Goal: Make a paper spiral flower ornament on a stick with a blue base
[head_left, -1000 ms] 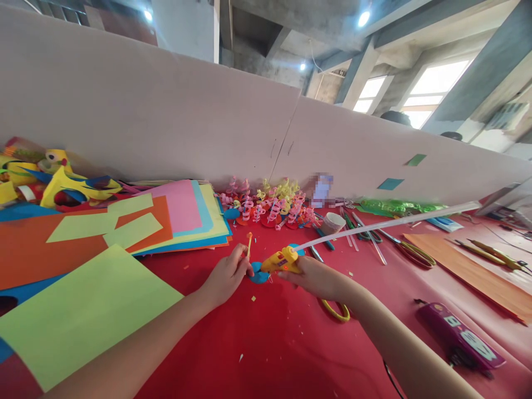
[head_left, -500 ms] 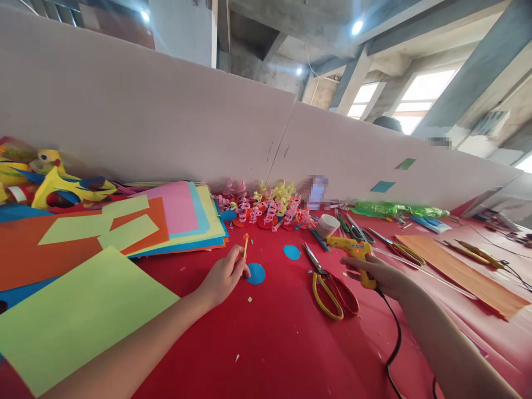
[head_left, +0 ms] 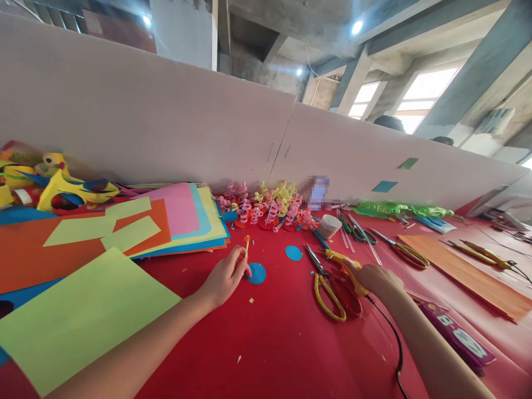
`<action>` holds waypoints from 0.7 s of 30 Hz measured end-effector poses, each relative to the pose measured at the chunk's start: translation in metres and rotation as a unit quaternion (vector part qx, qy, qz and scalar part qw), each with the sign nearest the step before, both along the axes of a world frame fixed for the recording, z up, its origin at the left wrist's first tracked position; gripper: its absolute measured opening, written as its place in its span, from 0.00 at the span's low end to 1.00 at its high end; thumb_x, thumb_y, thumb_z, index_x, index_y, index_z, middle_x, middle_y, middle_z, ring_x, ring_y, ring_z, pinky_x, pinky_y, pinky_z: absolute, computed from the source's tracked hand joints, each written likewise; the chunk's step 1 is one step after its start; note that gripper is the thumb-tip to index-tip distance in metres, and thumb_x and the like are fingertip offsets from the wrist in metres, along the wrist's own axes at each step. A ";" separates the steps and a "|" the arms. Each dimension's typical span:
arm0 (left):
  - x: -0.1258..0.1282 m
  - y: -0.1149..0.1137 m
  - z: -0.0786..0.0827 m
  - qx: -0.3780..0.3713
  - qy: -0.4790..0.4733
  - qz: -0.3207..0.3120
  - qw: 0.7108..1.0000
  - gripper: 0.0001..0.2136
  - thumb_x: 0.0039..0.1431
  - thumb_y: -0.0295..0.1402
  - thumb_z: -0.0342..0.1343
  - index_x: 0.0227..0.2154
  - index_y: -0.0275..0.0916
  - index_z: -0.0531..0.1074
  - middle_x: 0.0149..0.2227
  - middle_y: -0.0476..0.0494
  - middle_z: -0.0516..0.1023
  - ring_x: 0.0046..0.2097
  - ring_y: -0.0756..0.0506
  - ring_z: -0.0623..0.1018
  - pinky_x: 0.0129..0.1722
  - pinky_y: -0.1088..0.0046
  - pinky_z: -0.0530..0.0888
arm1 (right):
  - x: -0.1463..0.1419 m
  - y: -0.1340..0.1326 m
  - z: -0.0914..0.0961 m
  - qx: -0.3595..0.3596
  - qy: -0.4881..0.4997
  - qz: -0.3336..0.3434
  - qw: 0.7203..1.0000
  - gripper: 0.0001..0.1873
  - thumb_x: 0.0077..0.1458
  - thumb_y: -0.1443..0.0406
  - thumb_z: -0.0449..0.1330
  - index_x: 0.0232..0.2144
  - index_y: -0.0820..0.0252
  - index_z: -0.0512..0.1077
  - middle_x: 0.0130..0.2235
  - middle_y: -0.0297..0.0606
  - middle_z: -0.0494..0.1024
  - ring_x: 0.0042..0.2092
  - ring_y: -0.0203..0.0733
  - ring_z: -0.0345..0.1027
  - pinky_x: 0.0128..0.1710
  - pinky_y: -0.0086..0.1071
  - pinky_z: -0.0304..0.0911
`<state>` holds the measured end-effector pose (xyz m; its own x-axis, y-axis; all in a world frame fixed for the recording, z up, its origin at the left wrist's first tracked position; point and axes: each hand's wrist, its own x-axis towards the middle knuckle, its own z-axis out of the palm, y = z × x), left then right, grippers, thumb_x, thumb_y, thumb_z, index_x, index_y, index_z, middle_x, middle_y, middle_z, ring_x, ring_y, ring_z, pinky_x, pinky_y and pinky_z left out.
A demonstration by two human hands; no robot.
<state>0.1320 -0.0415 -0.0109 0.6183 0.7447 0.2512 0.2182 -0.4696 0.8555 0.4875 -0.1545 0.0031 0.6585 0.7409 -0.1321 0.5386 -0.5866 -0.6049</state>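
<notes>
My left hand (head_left: 228, 275) is closed, its thumb and fingertips pinching a thin yellow stick-like piece (head_left: 247, 248) with an orange tip that stands upright. Beside those fingertips, at their right, lies a blue paper circle (head_left: 257, 274); whether they touch it I cannot tell. On the right, my right hand (head_left: 376, 280) is closed around a yellow hot glue gun (head_left: 341, 259), low over the table, its nozzle pointing left. Its black cord trails toward me. Scissors with yellow handles (head_left: 330, 296) lie just left of the gun, partly behind it. A second blue circle (head_left: 293, 253) lies near their tips.
Curled pink and yellow paper pieces (head_left: 272, 205) stand at the back. Stacked coloured paper (head_left: 183, 213) and a light green sheet (head_left: 89, 316) lie left. A white cup (head_left: 330, 226), more scissors (head_left: 401, 248), orange paper (head_left: 461, 277) and a purple case (head_left: 457, 335) are right.
My right hand has lowered the glue gun toward the table beside the scissors, tilting it. The purple case has come into fuller view. My left hand holds its place.
</notes>
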 end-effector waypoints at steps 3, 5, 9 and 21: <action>-0.001 0.001 0.002 0.012 -0.007 0.000 1.000 0.07 0.62 0.36 0.38 0.31 0.42 0.57 0.26 0.51 0.73 0.30 0.47 0.73 0.37 0.68 0.68 | -0.037 0.009 0.019 -0.080 -0.191 -0.026 0.978 0.18 0.43 0.50 0.61 0.17 0.57 0.68 0.30 0.52 0.75 0.45 0.63 0.65 0.42 0.52 0.57; -0.001 0.001 0.001 0.014 -0.017 0.000 1.000 0.08 0.63 0.36 0.39 0.30 0.42 0.58 0.28 0.50 0.72 0.32 0.48 0.72 0.37 0.69 0.68 | -0.077 0.023 0.027 -0.006 -0.184 0.118 0.976 0.13 0.49 0.56 0.57 0.24 0.59 0.72 0.32 0.49 0.77 0.41 0.54 0.69 0.42 0.44 0.60; 0.000 0.004 -0.001 0.044 -0.041 0.026 0.998 0.07 0.62 0.36 0.42 0.32 0.40 0.62 0.34 0.47 0.68 0.37 0.47 0.70 0.40 0.70 0.68 | -0.158 0.058 0.015 0.129 0.105 0.355 0.920 0.12 0.51 0.60 0.57 0.35 0.61 0.74 0.35 0.41 0.79 0.38 0.43 0.72 0.38 0.33 0.64; 0.002 0.006 -0.005 0.161 0.012 0.054 0.985 0.09 0.60 0.36 0.47 0.41 0.41 0.69 0.38 0.43 0.73 0.43 0.43 0.71 0.47 0.62 0.67 | -0.187 0.074 -0.029 0.235 0.160 0.300 0.911 0.11 0.48 0.59 0.58 0.27 0.61 0.72 0.28 0.36 0.77 0.30 0.39 0.69 0.30 0.30 0.63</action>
<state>0.1343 -0.0350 -0.0155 0.5487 0.6903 0.4715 0.3007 -0.6893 0.6591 0.3003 -0.0801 -0.0263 0.1002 0.9789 0.1782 0.4298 0.1190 -0.8950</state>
